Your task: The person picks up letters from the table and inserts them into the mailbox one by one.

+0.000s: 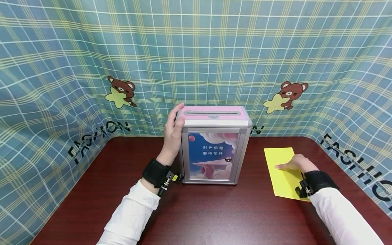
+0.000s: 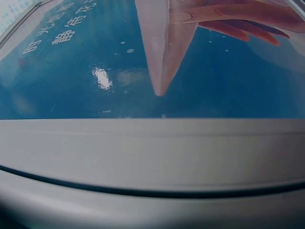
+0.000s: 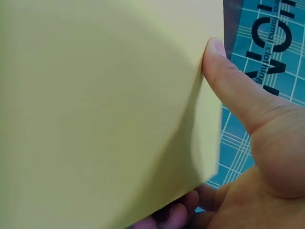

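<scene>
A box (image 1: 214, 153) with a pink top stands upright on the table, a slot (image 1: 211, 113) along its top. Its framed front shows a paper plane picture (image 2: 162, 47) and Chinese lettering. My left hand (image 1: 174, 134) holds the box's upper left corner, the thumb at the front of the top and a finger reaching toward the back. The left wrist view shows only the box front, not the hand. To the right, my right hand (image 1: 298, 163) grips a yellow sheet of paper (image 1: 280, 160); the thumb (image 3: 228, 78) lies on its face and curled fingers (image 3: 178, 214) are beneath it.
The dark red-brown table (image 1: 208, 211) extends around the box. A blue-green plaid cloth (image 1: 196, 51) with bears and lettering hangs close behind the box and along both sides.
</scene>
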The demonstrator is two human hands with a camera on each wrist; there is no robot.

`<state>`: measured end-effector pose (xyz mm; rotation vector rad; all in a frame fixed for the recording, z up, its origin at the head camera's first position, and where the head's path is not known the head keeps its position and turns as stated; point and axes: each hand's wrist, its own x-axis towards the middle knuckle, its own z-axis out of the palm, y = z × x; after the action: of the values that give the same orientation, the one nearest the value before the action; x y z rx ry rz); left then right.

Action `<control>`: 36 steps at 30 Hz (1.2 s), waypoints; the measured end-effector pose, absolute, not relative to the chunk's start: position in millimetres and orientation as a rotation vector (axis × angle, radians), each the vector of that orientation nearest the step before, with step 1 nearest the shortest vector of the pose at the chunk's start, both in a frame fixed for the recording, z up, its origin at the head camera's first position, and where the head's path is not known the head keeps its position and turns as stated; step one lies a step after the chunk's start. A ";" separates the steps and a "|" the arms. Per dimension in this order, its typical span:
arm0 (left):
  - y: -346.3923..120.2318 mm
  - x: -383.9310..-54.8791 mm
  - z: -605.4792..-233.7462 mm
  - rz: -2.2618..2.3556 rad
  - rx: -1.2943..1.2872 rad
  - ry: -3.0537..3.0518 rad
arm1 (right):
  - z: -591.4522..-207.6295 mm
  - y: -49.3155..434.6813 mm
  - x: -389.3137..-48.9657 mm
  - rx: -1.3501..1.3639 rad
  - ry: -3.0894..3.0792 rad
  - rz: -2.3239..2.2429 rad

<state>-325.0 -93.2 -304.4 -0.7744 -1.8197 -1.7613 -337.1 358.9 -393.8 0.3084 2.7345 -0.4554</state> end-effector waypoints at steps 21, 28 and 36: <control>-92.9 -326.0 -305.2 -1.753 -0.775 -1.818 | -402.6 366.4 -323.7 0.136 3.087 -0.495; -92.0 -325.4 -303.7 -1.758 -0.762 -1.818 | -394.0 361.3 -313.4 0.210 3.155 -0.781; -93.1 -326.5 -305.0 -1.765 -0.800 -1.804 | -376.7 339.7 -296.0 0.230 3.261 -0.985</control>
<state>-326.5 -93.1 -305.0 -0.8000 -1.8039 -1.7647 -296.0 339.7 -376.7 0.2302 3.2606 -0.9853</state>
